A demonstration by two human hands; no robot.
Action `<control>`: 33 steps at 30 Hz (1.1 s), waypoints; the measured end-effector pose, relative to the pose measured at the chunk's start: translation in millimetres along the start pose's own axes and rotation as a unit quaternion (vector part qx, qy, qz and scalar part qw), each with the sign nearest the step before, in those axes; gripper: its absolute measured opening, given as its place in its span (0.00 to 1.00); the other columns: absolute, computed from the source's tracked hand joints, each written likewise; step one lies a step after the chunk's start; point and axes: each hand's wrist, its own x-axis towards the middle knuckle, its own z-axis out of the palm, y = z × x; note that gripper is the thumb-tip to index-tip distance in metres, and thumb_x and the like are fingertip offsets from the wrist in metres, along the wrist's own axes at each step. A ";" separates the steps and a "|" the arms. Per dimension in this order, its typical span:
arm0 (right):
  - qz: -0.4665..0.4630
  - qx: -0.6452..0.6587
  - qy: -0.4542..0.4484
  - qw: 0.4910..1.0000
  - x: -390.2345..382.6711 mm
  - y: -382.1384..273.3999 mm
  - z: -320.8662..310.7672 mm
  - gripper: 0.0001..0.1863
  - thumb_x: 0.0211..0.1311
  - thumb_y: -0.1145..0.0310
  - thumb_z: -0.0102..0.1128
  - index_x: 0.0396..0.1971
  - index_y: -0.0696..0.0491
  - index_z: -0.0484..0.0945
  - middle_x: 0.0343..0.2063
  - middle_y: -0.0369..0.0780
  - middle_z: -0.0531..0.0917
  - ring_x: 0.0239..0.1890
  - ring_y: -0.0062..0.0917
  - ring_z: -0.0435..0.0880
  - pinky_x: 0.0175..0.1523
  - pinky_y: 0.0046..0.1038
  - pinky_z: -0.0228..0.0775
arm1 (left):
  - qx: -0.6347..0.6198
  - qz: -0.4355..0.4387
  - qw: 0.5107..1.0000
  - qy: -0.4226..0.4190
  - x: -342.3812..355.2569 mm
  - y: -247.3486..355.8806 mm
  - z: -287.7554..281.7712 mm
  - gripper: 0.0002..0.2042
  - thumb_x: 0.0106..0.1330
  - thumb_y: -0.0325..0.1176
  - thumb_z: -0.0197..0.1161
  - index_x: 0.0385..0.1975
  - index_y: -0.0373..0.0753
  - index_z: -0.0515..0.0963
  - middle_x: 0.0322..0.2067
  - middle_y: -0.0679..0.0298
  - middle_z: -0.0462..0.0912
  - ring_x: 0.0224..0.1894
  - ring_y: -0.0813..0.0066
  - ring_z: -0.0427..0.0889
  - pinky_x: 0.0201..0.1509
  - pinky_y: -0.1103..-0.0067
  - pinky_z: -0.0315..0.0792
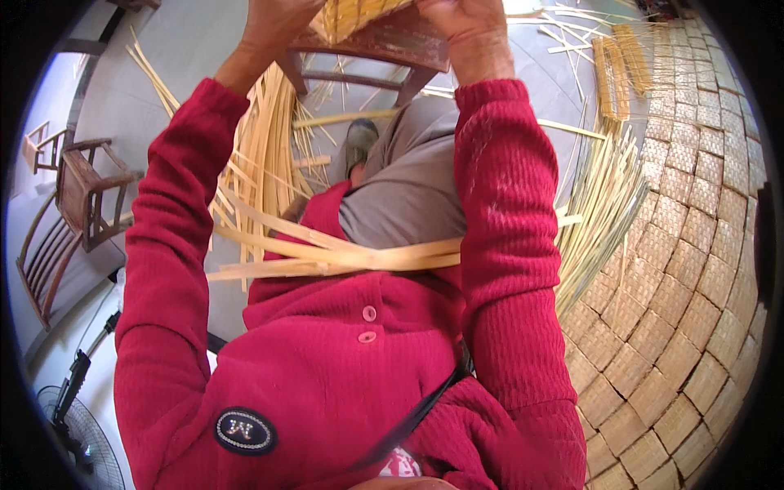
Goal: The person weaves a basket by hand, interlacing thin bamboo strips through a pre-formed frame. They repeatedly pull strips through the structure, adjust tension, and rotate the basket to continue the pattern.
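Note:
At the top edge, a yellow woven bamboo basket (357, 18) is between my two hands, one corner pointing toward me. My left hand (282, 23) grips its left side. My right hand (472, 26) is closed at its right side. The picture's edge cuts off the fingertips of both hands and the far part of the basket. Under it stands a reddish-brown wooden stool (376, 45). Several flat, pale bamboo strips (351, 255) lie across my lap.
Long bamboo strips (265, 147) hang in a bundle at left; thin greenish strips (600, 204) lie at right. Two woven pieces (611, 77) stand beyond them. Stacked woven blocks (678, 237) fill the right side. Wooden chairs (86, 192) and a fan (86, 441) are at far left.

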 end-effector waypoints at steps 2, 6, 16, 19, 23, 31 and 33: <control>0.006 -0.059 -0.056 0.997 0.7 -14.7 11.6 0.13 0.75 0.57 0.58 0.42 0.51 0.83 0.39 0.44 0.89 0.35 0.30 0.89 0.37 0.33 0.86 | -0.031 0.023 0.999 0.003 0.0 2.3 9.0 0.07 0.60 0.30 0.75 0.25 0.38 0.83 0.24 0.70 0.76 0.27 0.82 0.73 0.31 0.80 0.66; 0.011 -0.325 -0.146 0.934 -12.7 3.3 63.3 0.26 0.71 0.63 0.64 0.64 0.58 0.73 0.60 0.49 0.79 0.57 0.30 0.81 0.60 0.29 0.77 | -0.027 0.008 0.999 0.022 0.7 -9.5 -2.6 0.07 0.62 0.30 0.75 0.28 0.39 0.83 0.25 0.71 0.75 0.28 0.82 0.73 0.32 0.80 0.67; -0.190 -0.445 0.021 0.875 -43.7 10.5 78.8 0.12 0.74 0.66 0.58 0.47 0.58 0.81 0.40 0.37 0.84 0.43 0.19 0.82 0.45 0.21 0.77 | -0.058 0.007 0.998 0.030 -1.8 -4.8 1.5 0.06 0.62 0.27 0.75 0.34 0.36 0.83 0.29 0.69 0.80 0.30 0.83 0.76 0.34 0.83 0.71; -0.239 -0.507 0.101 0.822 -32.4 12.5 87.8 0.15 0.72 0.67 0.59 0.54 0.57 0.79 0.45 0.38 0.83 0.43 0.18 0.80 0.45 0.23 0.75 | -0.096 0.024 0.994 0.038 -2.8 -10.4 -2.1 0.06 0.62 0.27 0.75 0.32 0.36 0.83 0.29 0.70 0.77 0.30 0.83 0.74 0.34 0.83 0.69; -0.197 -0.524 0.047 0.827 -39.6 9.2 100.4 0.14 0.71 0.64 0.63 0.51 0.53 0.78 0.43 0.35 0.81 0.42 0.16 0.77 0.44 0.21 0.73 | -0.114 0.011 0.992 0.049 -3.9 -11.4 0.6 0.07 0.61 0.30 0.76 0.31 0.38 0.83 0.27 0.70 0.75 0.27 0.83 0.72 0.31 0.82 0.66; -0.258 -0.209 0.195 0.923 -34.4 -3.1 74.7 0.11 0.78 0.65 0.52 0.34 0.54 0.72 0.33 0.40 0.78 0.32 0.28 0.81 0.54 0.40 0.84 | -0.149 -0.008 0.987 0.061 -8.2 -6.1 11.2 0.06 0.64 0.28 0.74 0.34 0.38 0.81 0.28 0.71 0.75 0.28 0.85 0.72 0.31 0.83 0.66; -0.226 -0.063 0.240 0.942 -38.4 0.0 68.3 0.11 0.79 0.64 0.48 0.35 0.55 0.71 0.34 0.42 0.78 0.35 0.31 0.81 0.56 0.41 0.83 | -0.154 -0.015 0.985 0.071 -10.0 -7.5 12.0 0.06 0.64 0.28 0.73 0.34 0.39 0.81 0.28 0.71 0.75 0.28 0.85 0.71 0.31 0.83 0.66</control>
